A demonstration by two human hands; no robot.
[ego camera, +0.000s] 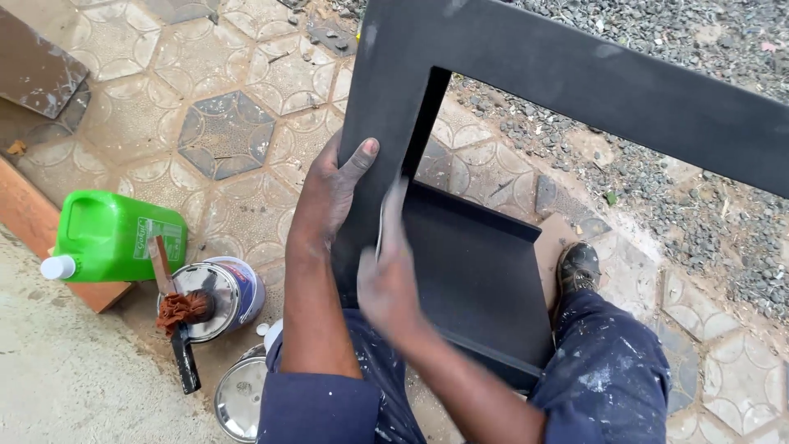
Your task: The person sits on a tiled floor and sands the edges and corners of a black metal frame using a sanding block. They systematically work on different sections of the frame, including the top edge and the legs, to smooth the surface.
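A black painted frame piece point(575, 82) with an upright leg and a lower shelf stands between my knees. My left hand point(329, 197) grips the leg's left edge, thumb laid across its front face. My right hand point(388, 275) is blurred with motion and presses a thin pale sheet, likely sandpaper point(383, 220), against the front of the leg just right of my left hand. The fingers are closed on the sheet.
A green plastic jug point(111, 234) with a white cap lies on a wooden board at left. Beside it stands an open paint tin point(218, 296) with a brush point(177, 316) across it. A metal lid point(240, 395) lies below. My shoe point(579, 267) rests on patterned paving; gravel lies at right.
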